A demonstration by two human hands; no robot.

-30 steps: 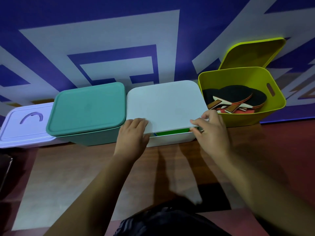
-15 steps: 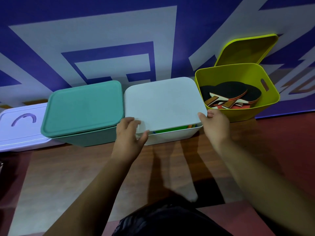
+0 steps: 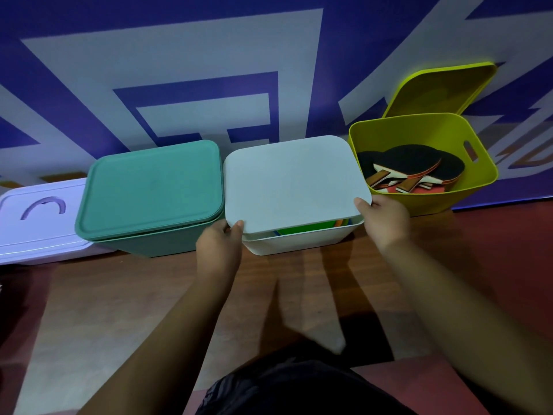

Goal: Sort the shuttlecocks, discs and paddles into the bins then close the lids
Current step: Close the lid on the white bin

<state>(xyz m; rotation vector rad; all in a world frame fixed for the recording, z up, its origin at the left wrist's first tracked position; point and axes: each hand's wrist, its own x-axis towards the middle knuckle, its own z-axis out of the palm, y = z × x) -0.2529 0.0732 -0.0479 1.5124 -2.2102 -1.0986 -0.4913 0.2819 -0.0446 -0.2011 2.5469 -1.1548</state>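
Two lid (image 3: 294, 181) corners: left grip (image 3: 220, 245), right grip (image 3: 384, 220)

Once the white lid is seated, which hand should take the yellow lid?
Right, likely. The right hand grips the white lid beside the yellow bin; the yellow lid leans behind that bin. The left hand is farther off.
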